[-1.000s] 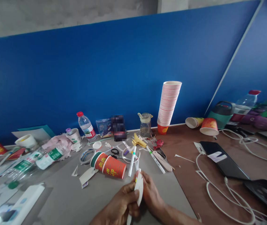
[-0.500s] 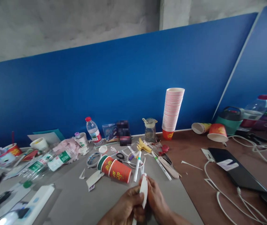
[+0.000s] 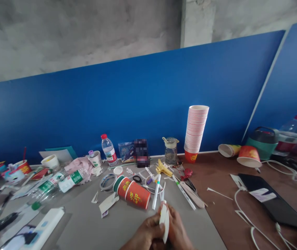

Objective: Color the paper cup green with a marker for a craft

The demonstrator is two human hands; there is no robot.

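Observation:
A curved white paper piece point(image 3: 165, 224) is between my two hands at the bottom centre. My left hand point(image 3: 148, 231) is closed on it, the thumb pressing its near face. My right hand point(image 3: 178, 227) is closed against its other side, with the fingers curled around its upper end and partly hidden. Just beyond my fingers lie a white marker with a green band point(image 3: 157, 192) and a nested pair of red paper cups point(image 3: 138, 195) on its side. A cut paper scrap point(image 3: 108, 204) lies left of the cups.
A roll of tape point(image 3: 107, 182), a yellow clip-like tool point(image 3: 163, 169), another marker point(image 3: 184, 192) and a glass jar point(image 3: 170, 152) stand or lie behind. A tall cup stack point(image 3: 196, 128) rises by the blue partition point(image 3: 138, 97). Right: a black tablet-like device point(image 3: 271, 205) and white cables point(image 3: 242, 217).
My view has tilted up and shifted left, so everything sits lower and farther right. The paper piece has turned and shows two overlapping layers. Both hands still hold it.

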